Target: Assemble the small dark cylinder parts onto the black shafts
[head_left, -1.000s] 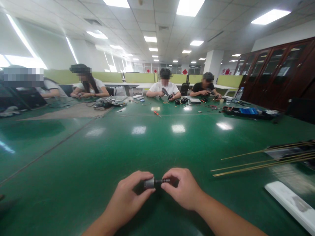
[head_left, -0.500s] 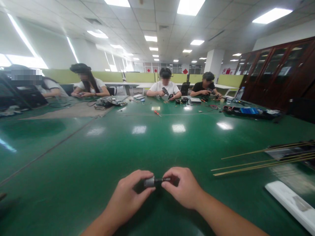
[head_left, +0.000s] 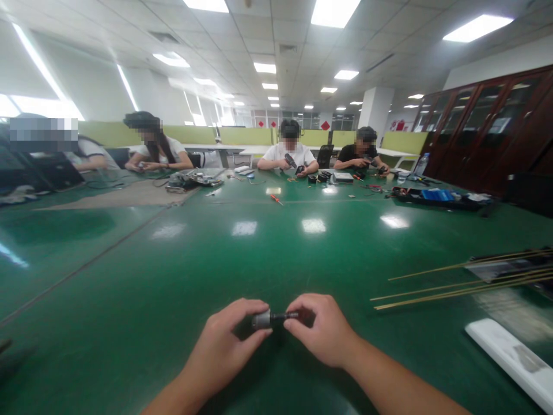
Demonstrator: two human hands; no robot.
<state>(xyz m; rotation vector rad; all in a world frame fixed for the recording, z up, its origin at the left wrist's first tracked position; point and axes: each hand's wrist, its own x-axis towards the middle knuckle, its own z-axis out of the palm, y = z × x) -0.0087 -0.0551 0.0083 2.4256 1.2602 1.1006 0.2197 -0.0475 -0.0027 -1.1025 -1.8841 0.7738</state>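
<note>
Just above the green table, a short grey cylinder with a dark, thin shaft (head_left: 261,320), which looks like a small electric motor, lies level between my hands. My left hand (head_left: 227,337) grips the cylinder's body, thumb below and fingers above. From the right, my right hand (head_left: 319,328) has its thumb and forefinger closed around the tip of the shaft. The shaft's outer end is partly hidden by those fingers.
Thin brass-coloured rods (head_left: 432,290) jut in from the right. A white power strip (head_left: 510,360) lies at the lower right. Farther off are a red screwdriver (head_left: 276,199), a tool bag with blue contents (head_left: 440,195) and several people seated along the far side.
Almost nothing differs. The grey cylinder and its shaft have shifted or turned very slightly within my fingers; both hands stay in place.
</note>
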